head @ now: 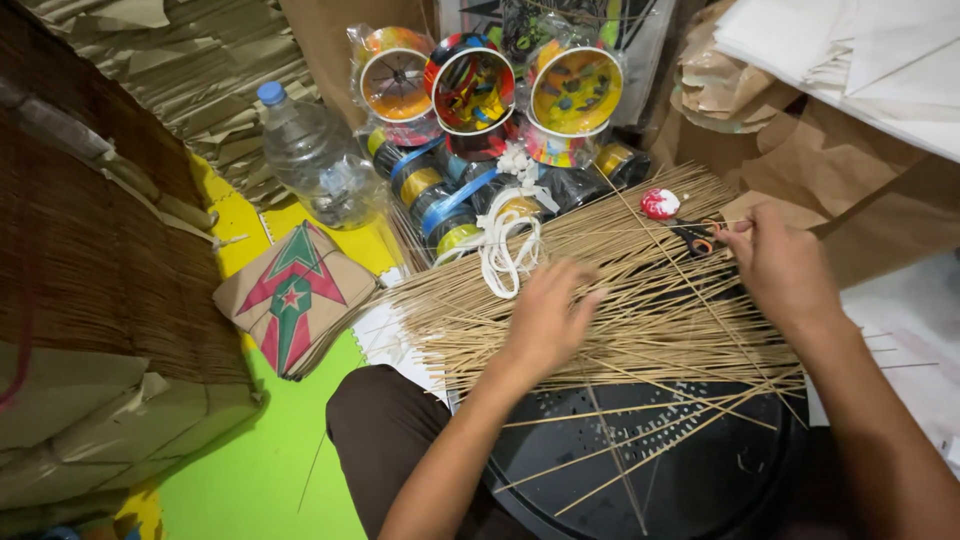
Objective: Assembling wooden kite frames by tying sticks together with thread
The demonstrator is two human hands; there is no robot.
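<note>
Left hand (548, 318) palm down, fingers spread; right hand (780, 262) loosely curled, forward.

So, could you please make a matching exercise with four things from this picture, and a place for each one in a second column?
Things:
1. clear plastic bottle with blue cap
2. folded brown paper kite with red and green pattern
3. scissors with orange and black handles
4. coil of white string

Places:
A. beside the right hand, on the thin wooden sticks
B. on the yellow mat, at the top left
C. between the sticks and the round spools
D. on the green mat, left of the sticks

Pairs: 1-B, 2-D, 3-A, 4-C
</note>
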